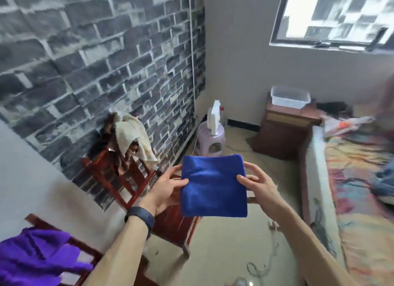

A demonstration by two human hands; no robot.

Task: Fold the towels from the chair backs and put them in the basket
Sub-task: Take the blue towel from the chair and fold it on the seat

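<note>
Blue towel (pixel 213 185), folded, pinched between left hand (pixel 168 187) and right hand (pixel 258 184).

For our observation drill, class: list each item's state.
blue towel: folded, held aloft
left grip: pinches blue towel
right grip: pinches blue towel
cream towel: unfolded, draped on far chair
purple towel: unfolded, draped on near chair
basket: upright on cabinet, no towel visible inside

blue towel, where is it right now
In the head view, the folded blue towel is at centre frame, pinched between the left hand and the right hand, in front of the red chair.
</note>
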